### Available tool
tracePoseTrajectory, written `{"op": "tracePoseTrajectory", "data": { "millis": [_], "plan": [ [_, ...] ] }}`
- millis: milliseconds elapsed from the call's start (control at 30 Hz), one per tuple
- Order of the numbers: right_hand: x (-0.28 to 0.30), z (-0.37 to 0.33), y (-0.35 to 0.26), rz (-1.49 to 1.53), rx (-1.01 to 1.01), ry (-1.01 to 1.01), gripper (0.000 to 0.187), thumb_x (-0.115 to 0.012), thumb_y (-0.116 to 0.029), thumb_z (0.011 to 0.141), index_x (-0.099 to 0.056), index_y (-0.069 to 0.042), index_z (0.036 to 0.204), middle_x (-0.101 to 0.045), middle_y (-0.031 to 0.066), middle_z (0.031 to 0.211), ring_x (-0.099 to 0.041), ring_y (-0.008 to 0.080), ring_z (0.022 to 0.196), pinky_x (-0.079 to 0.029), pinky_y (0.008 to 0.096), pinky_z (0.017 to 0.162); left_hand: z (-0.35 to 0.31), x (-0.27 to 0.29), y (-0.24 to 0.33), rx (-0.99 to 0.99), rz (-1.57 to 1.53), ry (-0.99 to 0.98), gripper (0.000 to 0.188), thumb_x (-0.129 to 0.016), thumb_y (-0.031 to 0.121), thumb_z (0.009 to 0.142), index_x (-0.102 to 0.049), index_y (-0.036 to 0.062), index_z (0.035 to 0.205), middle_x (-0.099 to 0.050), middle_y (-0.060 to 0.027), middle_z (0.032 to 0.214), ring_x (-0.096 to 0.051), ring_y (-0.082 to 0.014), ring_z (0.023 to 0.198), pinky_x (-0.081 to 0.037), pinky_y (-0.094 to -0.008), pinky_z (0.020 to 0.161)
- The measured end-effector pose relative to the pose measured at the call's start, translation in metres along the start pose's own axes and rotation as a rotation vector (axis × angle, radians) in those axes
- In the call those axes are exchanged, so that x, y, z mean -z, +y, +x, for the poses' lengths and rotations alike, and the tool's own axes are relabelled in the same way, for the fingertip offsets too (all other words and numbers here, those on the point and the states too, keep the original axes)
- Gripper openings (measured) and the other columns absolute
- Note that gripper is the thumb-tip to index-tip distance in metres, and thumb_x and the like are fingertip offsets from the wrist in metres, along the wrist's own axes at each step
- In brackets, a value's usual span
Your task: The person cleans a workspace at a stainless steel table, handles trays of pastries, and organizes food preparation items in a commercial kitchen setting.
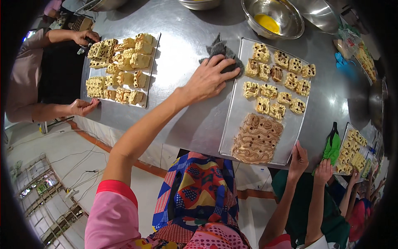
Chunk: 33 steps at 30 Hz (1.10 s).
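My left hand (213, 79) reaches across the metal table and is closed over a bunched dark grey cloth (221, 50), just left of a tray (229, 120). Its fingers press the cloth onto the table. On the tray sit several small cream-topped cake pieces (285, 98) with dark dots. At the near end lies an uncut slab of cake (258, 139) with wavy brown frosting. My right hand (298, 159) pinches the tray's near right corner between thumb and fingers.
A person's hands (84, 107) hold another cake tray (153, 66) at left. Steel bowls (286, 31) stand along the far side, one with yellow liquid. At right, another person's hand (324, 171) touches a green cloth (332, 147) beside a further cake tray (346, 133).
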State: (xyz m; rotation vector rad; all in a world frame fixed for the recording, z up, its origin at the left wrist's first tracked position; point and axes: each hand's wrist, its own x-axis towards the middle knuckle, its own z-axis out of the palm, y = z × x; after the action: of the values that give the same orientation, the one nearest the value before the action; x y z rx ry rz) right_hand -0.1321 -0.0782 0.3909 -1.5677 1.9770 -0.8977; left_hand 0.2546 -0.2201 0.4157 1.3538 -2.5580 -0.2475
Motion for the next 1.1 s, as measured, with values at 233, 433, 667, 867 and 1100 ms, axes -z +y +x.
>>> {"op": "tracePoseTrajectory", "data": {
  "millis": [233, 433, 667, 867, 1100],
  "plan": [
    [0.003, 0.003, -0.001, -0.028, 0.011, -0.043, 0.022, -0.059, -0.005, 0.085, -0.066, -0.007, 0.106, -0.044, -0.0029, 0.067, -0.037, 0.0061, 0.058, -0.034, 0.0210, 0.053, -0.056, -0.007, 0.034, 0.055, -0.102, 0.011, 0.059, -0.061, 0.008, 0.070, -0.049, 0.0166, 0.127, -0.039, -0.0054, 0.134, -0.038, -0.0290, 0.117, -0.038, -0.0412, 0.091],
    [0.004, 0.002, -0.006, -0.050, 0.084, -0.032, 0.019, -0.057, -0.005, 0.086, -0.064, -0.001, 0.103, -0.046, 0.0031, 0.068, -0.040, 0.0105, 0.060, -0.036, 0.0238, 0.055, -0.122, 0.001, 0.077, 0.121, -0.185, -0.068, 0.057, -0.057, 0.006, 0.066, -0.052, 0.0129, 0.123, -0.042, -0.0061, 0.133, -0.041, -0.0295, 0.116, -0.041, -0.0410, 0.085],
    [0.003, 0.000, -0.005, 0.028, 0.047, -0.061, 0.023, -0.059, -0.006, 0.086, -0.062, -0.001, 0.108, -0.042, -0.0034, 0.071, -0.034, 0.0055, 0.061, -0.030, 0.0220, 0.052, -0.211, 0.010, 0.130, 0.214, -0.260, -0.076, 0.049, -0.055, 0.011, 0.074, -0.051, 0.0125, 0.123, -0.041, -0.0041, 0.134, -0.039, -0.0273, 0.118, -0.037, -0.0396, 0.088],
    [-0.001, 0.003, 0.006, 0.088, 0.102, -0.074, 0.023, -0.059, -0.007, 0.085, -0.062, 0.002, 0.107, -0.042, -0.0002, 0.070, -0.035, 0.0080, 0.059, -0.032, 0.0243, 0.052, -0.422, -0.043, 0.173, 0.522, -0.270, -0.455, 0.038, -0.057, 0.017, 0.069, -0.059, 0.0127, 0.107, -0.055, -0.0053, 0.106, -0.048, -0.0239, 0.095, -0.040, -0.0340, 0.083],
    [-0.002, 0.007, 0.020, 0.099, 0.050, -0.068, 0.023, -0.058, -0.007, 0.086, -0.062, 0.003, 0.107, -0.042, 0.0011, 0.072, -0.037, 0.0095, 0.060, -0.035, 0.0246, 0.055, -0.510, -0.042, 0.217, 1.424, -0.428, -0.185, 0.030, -0.046, 0.014, 0.077, -0.064, 0.0076, 0.100, -0.059, -0.0152, 0.092, -0.054, -0.0333, 0.091, -0.044, -0.0414, 0.083]
  ]
}}
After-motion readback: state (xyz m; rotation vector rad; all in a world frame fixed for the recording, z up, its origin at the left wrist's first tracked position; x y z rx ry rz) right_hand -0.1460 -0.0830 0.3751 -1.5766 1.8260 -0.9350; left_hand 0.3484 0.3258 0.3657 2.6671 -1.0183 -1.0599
